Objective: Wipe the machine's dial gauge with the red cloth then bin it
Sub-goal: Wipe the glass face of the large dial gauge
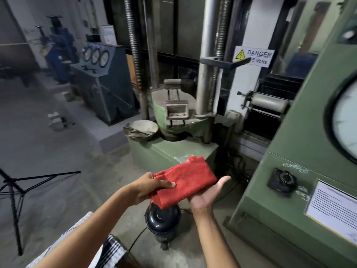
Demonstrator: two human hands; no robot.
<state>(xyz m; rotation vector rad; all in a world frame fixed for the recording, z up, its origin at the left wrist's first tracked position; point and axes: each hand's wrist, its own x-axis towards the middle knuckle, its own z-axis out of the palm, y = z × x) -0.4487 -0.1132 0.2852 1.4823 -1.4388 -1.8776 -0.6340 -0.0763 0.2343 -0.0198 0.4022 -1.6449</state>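
A folded red cloth (185, 179) with a fuzzy nap lies draped across an open palm, one end pinched between fingers. To its right, well apart, a large round white dial gauge (345, 120) with a dark rim sits upright in a green machine panel; its markings are too blurred to read.

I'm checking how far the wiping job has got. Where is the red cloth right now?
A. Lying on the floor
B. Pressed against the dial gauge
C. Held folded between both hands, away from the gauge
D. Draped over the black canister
C: the folded red cloth lies on the open right hand, pinched by the left hand, clear of the dial gauge at right.
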